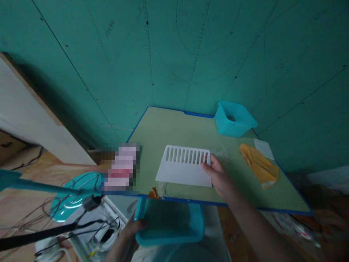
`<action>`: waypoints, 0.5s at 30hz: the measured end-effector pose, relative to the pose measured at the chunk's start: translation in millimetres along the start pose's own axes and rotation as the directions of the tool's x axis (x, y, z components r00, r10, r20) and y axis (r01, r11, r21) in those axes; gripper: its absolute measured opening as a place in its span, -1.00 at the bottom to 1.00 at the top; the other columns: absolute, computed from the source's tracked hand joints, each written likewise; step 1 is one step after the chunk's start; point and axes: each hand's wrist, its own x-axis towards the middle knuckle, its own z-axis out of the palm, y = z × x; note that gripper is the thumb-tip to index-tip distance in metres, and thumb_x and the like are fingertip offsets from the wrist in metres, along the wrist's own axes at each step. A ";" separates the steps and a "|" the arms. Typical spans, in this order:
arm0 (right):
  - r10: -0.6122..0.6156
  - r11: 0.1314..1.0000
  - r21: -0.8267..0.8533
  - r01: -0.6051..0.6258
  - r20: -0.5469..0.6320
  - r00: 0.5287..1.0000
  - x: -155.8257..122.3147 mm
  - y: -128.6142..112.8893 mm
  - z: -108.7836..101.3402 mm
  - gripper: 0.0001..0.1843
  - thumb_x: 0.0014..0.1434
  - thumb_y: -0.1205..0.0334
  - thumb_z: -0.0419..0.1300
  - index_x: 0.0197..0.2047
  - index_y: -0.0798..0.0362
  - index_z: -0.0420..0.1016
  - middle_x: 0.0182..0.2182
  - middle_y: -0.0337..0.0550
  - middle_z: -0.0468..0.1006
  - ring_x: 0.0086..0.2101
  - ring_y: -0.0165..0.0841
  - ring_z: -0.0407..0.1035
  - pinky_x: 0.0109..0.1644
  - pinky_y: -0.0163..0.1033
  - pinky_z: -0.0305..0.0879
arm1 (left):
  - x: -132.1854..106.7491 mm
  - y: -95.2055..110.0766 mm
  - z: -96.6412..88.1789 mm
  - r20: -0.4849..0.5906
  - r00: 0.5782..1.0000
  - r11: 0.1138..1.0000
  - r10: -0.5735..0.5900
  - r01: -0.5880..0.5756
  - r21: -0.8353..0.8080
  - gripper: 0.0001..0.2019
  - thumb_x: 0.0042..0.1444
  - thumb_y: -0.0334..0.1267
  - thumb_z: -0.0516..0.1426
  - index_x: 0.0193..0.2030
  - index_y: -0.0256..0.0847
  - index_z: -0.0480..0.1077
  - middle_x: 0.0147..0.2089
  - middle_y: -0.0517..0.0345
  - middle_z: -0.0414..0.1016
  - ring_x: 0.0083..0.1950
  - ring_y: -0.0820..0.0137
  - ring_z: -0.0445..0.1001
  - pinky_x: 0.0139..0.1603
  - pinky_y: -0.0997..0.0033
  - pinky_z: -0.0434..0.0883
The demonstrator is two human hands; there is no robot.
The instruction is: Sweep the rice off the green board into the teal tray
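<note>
My right hand [220, 179] grips the right end of a flat white plastic scraper [184, 174] with a row of slots along its upper part. The scraper is over the table, above its front edge. Pale crumbs [163, 190] lie at that edge, near the scraper's lower left corner, beside a small orange-brown scrap [154, 193]. More crumbs [224, 153] are scattered to the right of the scraper. Below the table edge, my left hand [134, 228] holds a turquoise plastic tub [201, 226] by its left side, its opening turned up.
On the pale green table [174, 123] stand a second turquoise tub [231, 127] at back right, a yellow cloth [259, 165] and a white card [264, 148]. A pixelated pink item [121, 167] lies at left. Cables [51, 200] tangle on the floor; a green wall [169, 54] backs the table.
</note>
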 end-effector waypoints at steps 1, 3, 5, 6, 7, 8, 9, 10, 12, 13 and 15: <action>0.002 1.000 -0.010 -0.002 0.003 1.000 -0.9 -0.7 0.3 -0.71 -0.05 0.16 0.25 -0.21 -0.01 0.39 -0.34 -0.23 0.57 -0.29 -0.25 0.43 -0.14 -0.13 0.29 | -0.9 1.8 3.2 0.001 1.000 1.000 -0.006 0.006 -0.001 -0.49 -0.20 -0.31 0.24 0.00 -0.18 0.47 -0.19 0.09 0.67 -0.08 0.01 0.53 -0.15 0.16 0.44; 0.008 1.000 -0.017 -0.008 0.012 1.000 -3.3 -1.4 0.3 -0.73 -0.06 0.16 0.26 -0.24 -0.01 0.40 -0.36 -0.22 0.57 -0.31 -0.25 0.44 -0.15 -0.13 0.30 | -1.6 4.1 7.1 -0.003 1.000 1.000 -0.014 0.014 0.003 -0.46 -0.22 -0.31 0.23 0.02 -0.20 0.46 -0.19 0.05 0.66 -0.09 -0.01 0.54 -0.14 0.13 0.44; 0.007 1.000 -0.017 -0.006 0.024 1.000 -5.6 -1.2 -0.8 -0.73 -0.07 0.15 0.26 -0.25 -0.01 0.41 -0.38 -0.23 0.58 -0.33 -0.25 0.44 -0.19 -0.13 0.31 | -0.4 4.0 6.7 -0.011 1.000 1.000 -0.017 0.017 0.007 -0.44 -0.24 -0.31 0.24 0.04 -0.22 0.45 -0.19 0.02 0.66 -0.11 -0.03 0.55 -0.14 0.09 0.45; 0.006 1.000 -0.019 -0.005 0.031 0.999 -6.5 -1.1 -1.7 -0.73 -0.08 0.14 0.26 -0.26 -0.01 0.41 -0.39 -0.23 0.58 -0.35 -0.25 0.44 -0.21 -0.14 0.32 | 0.9 3.2 4.8 -0.017 1.000 1.000 -0.021 0.022 0.016 -0.43 -0.25 -0.30 0.25 0.04 -0.23 0.45 -0.19 0.01 0.66 -0.13 -0.04 0.56 -0.16 0.08 0.45; 0.004 1.000 -0.023 -0.004 0.037 0.999 -7.2 -1.0 -2.7 -0.73 -0.08 0.13 0.27 -0.27 -0.01 0.41 -0.39 -0.24 0.58 -0.35 -0.25 0.44 -0.23 -0.15 0.32 | 2.7 1.9 2.2 -0.029 0.999 0.999 -0.030 0.031 0.028 -0.42 -0.26 -0.30 0.26 0.04 -0.23 0.45 -0.20 -0.01 0.66 -0.15 -0.05 0.56 -0.19 0.07 0.46; 0.006 1.000 -0.028 -0.004 0.044 0.999 -7.7 -0.9 -3.7 -0.73 -0.09 0.12 0.27 -0.27 -0.01 0.41 -0.40 -0.24 0.57 -0.36 -0.25 0.44 -0.25 -0.16 0.32 | 4.9 0.4 -1.0 -0.042 0.998 0.998 -0.041 0.042 0.040 -0.41 -0.27 -0.29 0.27 0.04 -0.24 0.45 -0.20 -0.01 0.67 -0.18 -0.05 0.57 -0.21 0.07 0.47; 0.010 0.999 -0.034 -0.008 0.051 0.999 -8.2 -1.0 -4.6 -0.73 -0.08 0.12 0.27 -0.27 -0.01 0.41 -0.40 -0.24 0.57 -0.36 -0.25 0.44 -0.27 -0.17 0.31 | 7.4 -1.2 -4.3 -0.057 0.997 0.998 -0.047 0.050 0.047 -0.39 -0.29 -0.29 0.28 0.05 -0.24 0.44 -0.21 -0.01 0.67 -0.19 -0.06 0.57 -0.23 0.07 0.47; 0.016 0.999 -0.038 -0.014 0.058 0.998 -8.6 -1.3 -5.4 -0.73 -0.08 0.11 0.27 -0.28 -0.02 0.41 -0.40 -0.24 0.57 -0.36 -0.25 0.43 -0.27 -0.18 0.31 | 10.2 -2.9 -7.7 -0.070 0.996 0.998 -0.047 0.051 0.048 -0.36 -0.31 -0.29 0.30 0.05 -0.23 0.44 -0.23 -0.01 0.67 -0.19 -0.07 0.57 -0.23 0.07 0.47; 0.025 0.999 -0.041 -0.022 0.075 0.997 -9.8 -1.9 -6.7 -0.74 -0.07 0.10 0.26 -0.28 -0.02 0.40 -0.38 -0.23 0.56 -0.35 -0.26 0.43 -0.25 -0.18 0.29 | 15.7 -5.6 -13.8 -0.083 0.996 0.998 -0.035 0.038 0.042 -0.32 -0.35 -0.29 0.31 0.06 -0.23 0.43 -0.26 0.00 0.67 -0.14 -0.10 0.55 -0.20 0.06 0.47; 0.024 0.999 -0.041 -0.021 0.082 0.996 -10.7 -2.1 -7.4 -0.75 -0.06 0.09 0.26 -0.29 -0.03 0.40 -0.37 -0.23 0.56 -0.34 -0.26 0.42 -0.23 -0.18 0.29 | 18.3 -6.5 -16.1 -0.085 0.996 0.999 -0.027 0.030 0.040 -0.32 -0.36 -0.29 0.31 0.06 -0.22 0.44 -0.28 0.01 0.68 -0.12 -0.12 0.54 -0.17 0.05 0.46; 0.023 0.999 -0.035 -0.019 0.098 0.995 -12.7 -2.4 -9.4 -0.75 -0.04 0.08 0.25 -0.28 -0.03 0.40 -0.34 -0.22 0.56 -0.30 -0.25 0.41 -0.16 -0.16 0.27 | 22.3 -7.0 -18.9 -0.087 0.996 0.999 -0.021 0.024 0.042 -0.32 -0.38 -0.29 0.30 0.05 -0.21 0.45 -0.32 0.02 0.68 -0.08 -0.14 0.52 -0.13 0.03 0.45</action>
